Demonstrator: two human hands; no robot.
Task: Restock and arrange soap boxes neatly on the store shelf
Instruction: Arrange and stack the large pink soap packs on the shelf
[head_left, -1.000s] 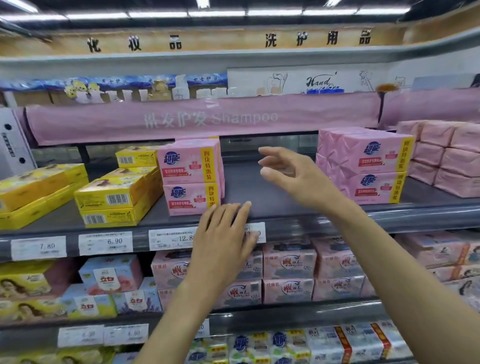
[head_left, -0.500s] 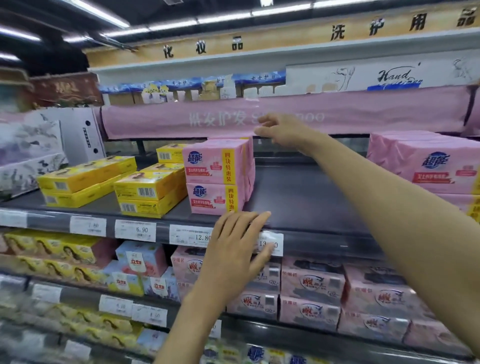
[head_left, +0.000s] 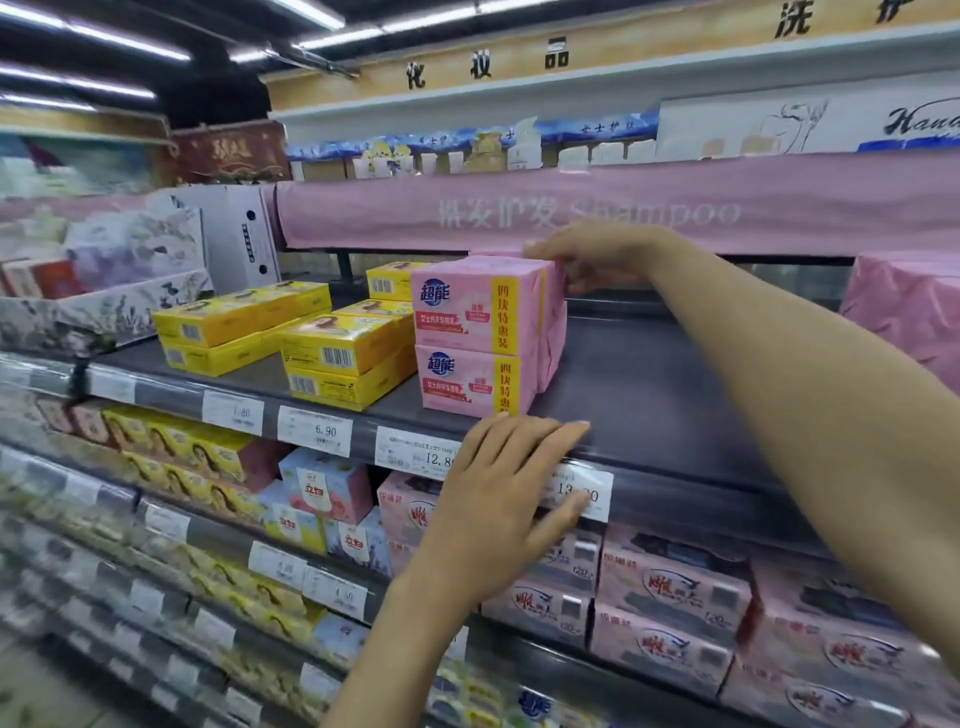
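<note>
The shelf (head_left: 649, 395) is only partly stocked. Its widest feature is the bare dark board running right from the pink stack (head_left: 478, 343), and that gap is, in my judgement, the main work left. Well to the right of the stack, past the gap, sits a block of pink wrapped packs (head_left: 904, 312), cut off by the frame edge. Just left of the stack stand the yellow boxes (head_left: 343, 358), two high and squared to the front. A second yellow pile (head_left: 239, 327) lies further left, set at a slight angle. Below the stack, the lower shelf (head_left: 810, 540) carries full rows of pink cartons.

The pink stack itself is two soap boxes high, labels facing out, at the shelf's front edge. More pink shows behind it, so there may be a second row, though I cannot tell how deep it goes.

The right hand (head_left: 592, 254) reaches over the stack and grasps the top pink box (head_left: 475, 312) at its upper rear corner, fingers on top and thumb down the side. This looks like squaring up or seating that box. The left hand (head_left: 504, 499) lies flat with straight fingers, holding nothing, on the shelf's front rail just below the stack. It partly covers two price tags (head_left: 415, 452).

So one column is placed, and the filling and facing up are not yet done.
</note>
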